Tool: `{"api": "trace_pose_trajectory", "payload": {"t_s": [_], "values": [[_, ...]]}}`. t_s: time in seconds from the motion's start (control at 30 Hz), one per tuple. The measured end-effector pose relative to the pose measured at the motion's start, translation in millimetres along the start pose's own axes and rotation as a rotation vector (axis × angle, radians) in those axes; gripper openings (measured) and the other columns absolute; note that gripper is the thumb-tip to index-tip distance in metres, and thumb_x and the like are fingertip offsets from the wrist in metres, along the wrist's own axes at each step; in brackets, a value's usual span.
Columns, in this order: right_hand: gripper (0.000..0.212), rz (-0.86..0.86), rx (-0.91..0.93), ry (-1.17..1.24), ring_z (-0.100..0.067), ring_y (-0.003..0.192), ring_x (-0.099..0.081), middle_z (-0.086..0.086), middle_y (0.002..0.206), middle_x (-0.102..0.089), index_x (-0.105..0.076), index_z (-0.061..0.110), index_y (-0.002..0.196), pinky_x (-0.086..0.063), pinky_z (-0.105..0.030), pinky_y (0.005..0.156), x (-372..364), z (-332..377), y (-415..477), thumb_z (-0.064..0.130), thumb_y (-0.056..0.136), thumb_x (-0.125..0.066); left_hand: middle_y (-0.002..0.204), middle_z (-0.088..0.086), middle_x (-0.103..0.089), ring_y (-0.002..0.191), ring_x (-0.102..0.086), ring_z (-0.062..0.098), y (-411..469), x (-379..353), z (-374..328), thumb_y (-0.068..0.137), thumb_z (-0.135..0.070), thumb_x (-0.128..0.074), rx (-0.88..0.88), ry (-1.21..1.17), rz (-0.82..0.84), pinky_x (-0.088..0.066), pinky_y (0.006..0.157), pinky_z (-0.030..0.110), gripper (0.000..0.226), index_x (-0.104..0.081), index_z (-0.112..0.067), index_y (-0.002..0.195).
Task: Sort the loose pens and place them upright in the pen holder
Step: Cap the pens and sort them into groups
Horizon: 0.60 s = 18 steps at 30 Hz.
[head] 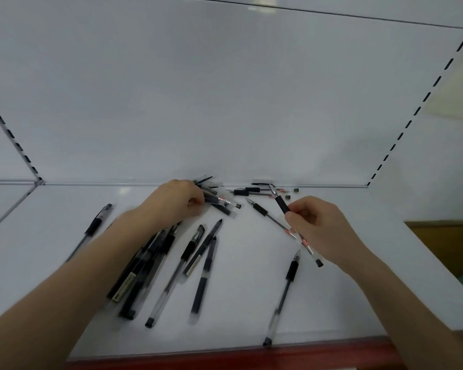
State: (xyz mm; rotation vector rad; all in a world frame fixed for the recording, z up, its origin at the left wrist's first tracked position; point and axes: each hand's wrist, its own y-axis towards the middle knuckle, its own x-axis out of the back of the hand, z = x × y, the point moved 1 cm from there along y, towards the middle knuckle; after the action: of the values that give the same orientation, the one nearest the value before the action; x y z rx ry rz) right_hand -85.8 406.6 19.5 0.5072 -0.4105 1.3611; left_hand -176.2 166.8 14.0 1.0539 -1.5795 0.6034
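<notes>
Several black gel pens lie loose on a white shelf (246, 303). My left hand (177, 201) is closed on a bundle of pens (219, 201) near the back wall, their ends fanning out to the right. My right hand (318, 225) pinches one uncapped pen (282, 205) by its black grip, tip pointing up and back. A second uncapped pen (265, 212) lies just left of that hand. More pens lie under my left forearm (145, 265) and in the middle (203, 265). No pen holder is in view.
A single pen (94, 228) lies far left and another (286, 287) reaches the red front edge (225, 356). Pens and small loose caps (296, 190) sit along the back wall. Slotted uprights frame the white back panel.
</notes>
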Motion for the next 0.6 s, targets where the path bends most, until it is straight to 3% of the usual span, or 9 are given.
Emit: {"api": "trace_pose_trajectory", "payload": {"t_s": [0.13, 0.27, 0.33, 0.47, 0.6], "values": [[0.014, 0.059, 0.038, -0.003, -0.001, 0.054, -0.055, 0.003, 0.07, -0.063, -0.057, 0.022, 0.077, -0.038, -0.01, 0.052, -1.0, 4.8, -4.2, 0.012, 0.087, -0.057, 0.1, 0.008, -0.062, 0.094, -0.058, 0.024, -2.1, -0.7, -1.8, 0.087, -0.012, -0.057, -0.003, -0.098, -0.042, -0.04, 0.08, 0.025, 0.013, -0.066, -0.007, 0.095], [0.025, 0.058, 0.171, 0.023, -0.007, 0.065, -0.058, 0.004, 0.074, -0.064, -0.054, 0.036, 0.079, -0.04, -0.008, 0.052, 4.4, 26.9, -16.1, 0.012, 0.088, -0.054, 0.085, -0.011, -0.064, 0.076, -0.058, -0.009, -21.8, 17.7, -23.6, 0.088, -0.014, -0.057, -0.021, -0.544, -0.154, -0.042, 0.069, 0.005, 0.011, -0.059, -0.024, 0.085], [0.028, 0.03, 0.262, 0.021, -0.01, 0.064, -0.055, 0.002, 0.072, -0.063, -0.055, 0.038, 0.079, -0.04, -0.011, 0.052, 7.7, 41.6, -23.5, 0.011, 0.087, -0.054, 0.081, -0.008, -0.067, 0.075, -0.061, -0.005, -34.4, 28.1, -35.0, 0.087, -0.013, -0.059, -0.055, -0.733, -0.174, -0.045, 0.071, 0.007, 0.012, -0.059, -0.024, 0.085], [0.027, 0.007, 0.387, 0.023, -0.004, 0.067, -0.055, 0.015, 0.079, -0.062, -0.057, 0.043, 0.079, -0.041, -0.009, 0.058, 10.6, 60.4, -32.4, 0.017, 0.085, -0.06, 0.079, -0.002, -0.07, 0.082, -0.068, 0.011, -51.0, 42.1, -49.3, 0.078, -0.017, -0.057, -0.085, -1.055, -0.226, -0.053, 0.079, 0.019, 0.008, -0.061, -0.016, 0.085], [0.017, -0.039, 0.516, -0.044, 0.005, 0.073, -0.056, 0.024, 0.08, -0.061, -0.061, 0.046, 0.082, -0.037, -0.001, 0.063, 10.0, 70.6, -35.5, 0.03, 0.081, -0.063, 0.076, -0.002, -0.07, 0.08, -0.068, 0.01, -60.5, 47.6, -54.2, 0.078, -0.013, -0.056, -0.09, -1.153, -0.27, -0.053, 0.079, 0.021, 0.011, -0.062, -0.013, 0.086]]}}
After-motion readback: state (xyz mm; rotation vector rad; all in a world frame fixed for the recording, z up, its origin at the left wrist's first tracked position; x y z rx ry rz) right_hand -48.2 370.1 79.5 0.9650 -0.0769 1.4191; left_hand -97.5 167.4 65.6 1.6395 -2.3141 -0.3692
